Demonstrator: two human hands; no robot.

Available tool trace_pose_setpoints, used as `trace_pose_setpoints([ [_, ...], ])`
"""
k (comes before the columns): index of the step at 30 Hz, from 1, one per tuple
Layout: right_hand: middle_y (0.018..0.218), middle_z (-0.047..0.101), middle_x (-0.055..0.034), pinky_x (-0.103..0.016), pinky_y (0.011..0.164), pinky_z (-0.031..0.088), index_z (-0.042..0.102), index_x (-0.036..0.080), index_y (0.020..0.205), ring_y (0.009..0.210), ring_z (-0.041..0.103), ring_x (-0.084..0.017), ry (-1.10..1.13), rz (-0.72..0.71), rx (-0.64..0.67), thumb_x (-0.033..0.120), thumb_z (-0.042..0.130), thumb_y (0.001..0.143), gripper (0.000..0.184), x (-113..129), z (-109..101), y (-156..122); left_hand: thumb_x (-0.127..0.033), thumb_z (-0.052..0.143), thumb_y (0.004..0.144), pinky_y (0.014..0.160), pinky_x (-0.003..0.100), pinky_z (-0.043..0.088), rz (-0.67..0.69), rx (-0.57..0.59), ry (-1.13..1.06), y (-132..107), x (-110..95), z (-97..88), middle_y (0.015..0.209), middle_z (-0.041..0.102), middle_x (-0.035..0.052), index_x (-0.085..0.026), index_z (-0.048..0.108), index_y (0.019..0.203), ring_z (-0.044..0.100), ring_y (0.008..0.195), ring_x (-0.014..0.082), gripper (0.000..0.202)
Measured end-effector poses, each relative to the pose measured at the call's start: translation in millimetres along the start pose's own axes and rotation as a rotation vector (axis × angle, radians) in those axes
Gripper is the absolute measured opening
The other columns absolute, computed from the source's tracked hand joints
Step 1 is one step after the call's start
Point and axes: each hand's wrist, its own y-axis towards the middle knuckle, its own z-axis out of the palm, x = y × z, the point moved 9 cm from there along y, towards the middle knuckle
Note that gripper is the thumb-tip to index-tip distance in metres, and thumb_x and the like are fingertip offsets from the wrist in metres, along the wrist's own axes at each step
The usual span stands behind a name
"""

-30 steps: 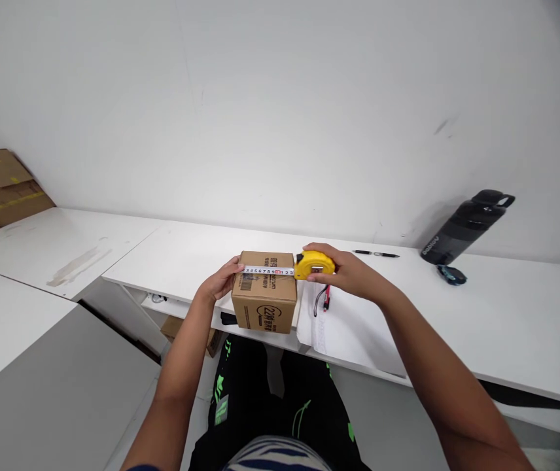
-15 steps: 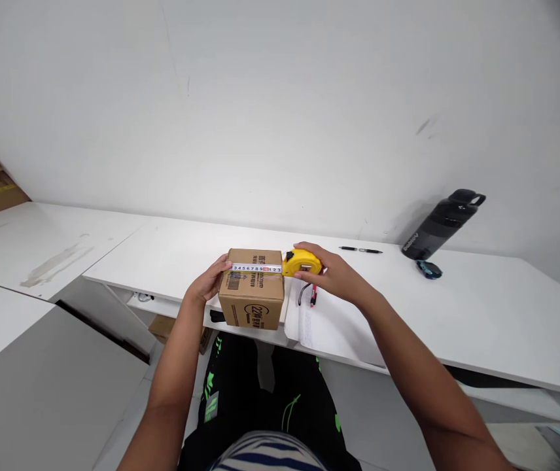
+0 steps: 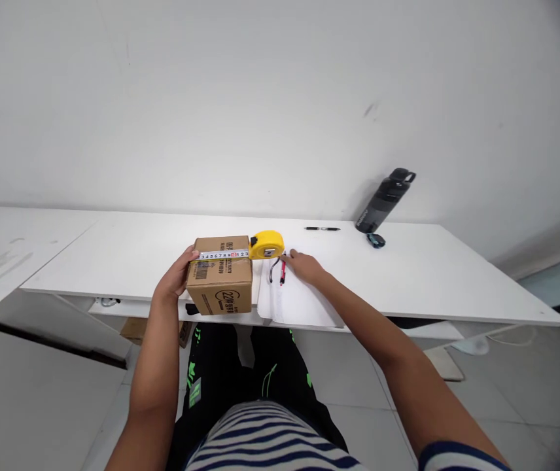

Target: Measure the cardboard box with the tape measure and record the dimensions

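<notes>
At the box's left side, my left hand [image 3: 178, 275] grips the small brown cardboard box [image 3: 226, 301], with its fingertips by the end of the tape blade [image 3: 221, 255]. The blade lies straight across the box's top, its numbers facing up. Against the right edge of the box rests the yellow tape measure [image 3: 267, 245], with no hand on it. My right hand [image 3: 304, 265] is just right of it, fingers stretched out and apart, close to the upper end of a red pen [image 3: 282, 271]. That pen lies on an open white notebook [image 3: 304, 304].
A black pen [image 3: 322, 228] lies near the wall. Behind the notebook to the right, a dark bottle [image 3: 383, 201] stands with a small dark blue object [image 3: 375, 241] in front. Under the white desk [image 3: 422, 275] is a shelf, with a cardboard box [image 3: 133, 329] below.
My right hand has let go of the tape measure and moved toward the red pen. My left hand still holds the box and tape end. The view has shifted right.
</notes>
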Motion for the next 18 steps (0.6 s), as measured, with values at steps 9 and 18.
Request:
trace_pose_setpoints([
  [9,0.083,0.069,-0.0065,-0.032,0.068,0.041,0.059,0.021,0.098,0.073,0.063,-0.022,0.256,0.017,-0.202,0.032,0.05,0.087,0.018,-14.2,-11.2,-17.9,-0.039,0.072,0.076,0.078,0.034,0.059,0.012,-0.017,0.005,0.7,0.7,-4.9,0.105,0.075,0.0091,-0.017,0.061,0.127,0.073,0.091,0.0275,0.057],
  [18,0.053,0.053,0.0012,-0.031,0.059,0.043,0.058,0.023,0.082,0.054,0.051,-0.017,0.676,0.101,-0.226,0.06,0.018,0.096,0.056,-16.4,23.8,-32.3,-0.038,0.072,0.071,0.073,0.036,0.061,0.034,-0.121,-0.084,2.5,5.8,-4.2,0.094,0.077,0.0065,-0.016,0.067,0.117,0.073,0.088,0.0303,0.052],
])
